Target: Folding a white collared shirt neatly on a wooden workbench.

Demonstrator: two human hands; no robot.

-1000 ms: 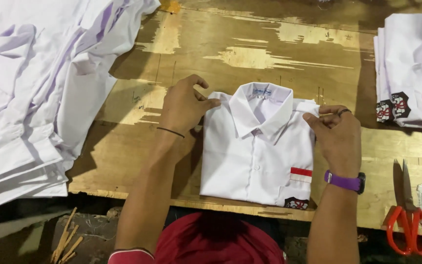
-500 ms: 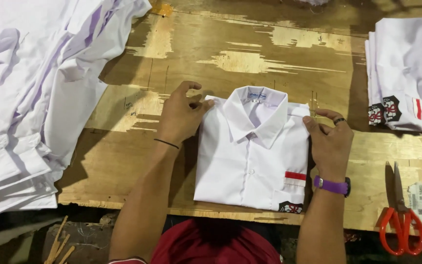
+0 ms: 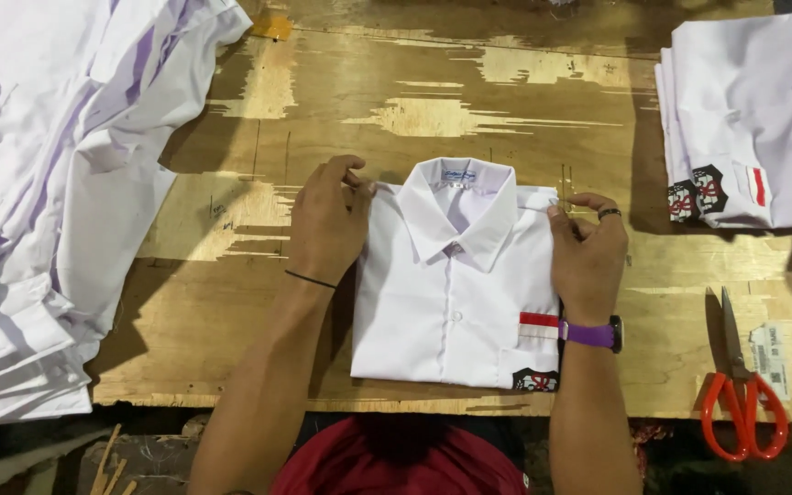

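A folded white shirt (image 3: 456, 293) lay collar-far at the near middle of the worktop (image 3: 469, 82), buttoned front up, with a red-striped pocket and dark badge at its near right corner. The left hand (image 3: 324, 225) pinched the left shoulder edge beside the collar; the right hand (image 3: 587, 252), with a ring and a purple watch, pinched the right shoulder edge. Both were closed on the cloth and set well apart, one at each side. In my judgement, squaring the fold called for even tension from both hands, the side edges kept parallel and the collar centred. A loose heap of white shirts (image 3: 57, 183) covered the left of the worktop, a neat stack (image 3: 753, 119) sat far right, and red-handled scissors (image 3: 740, 394) lay near right. None touched the shirt; nothing obstructed the hands.
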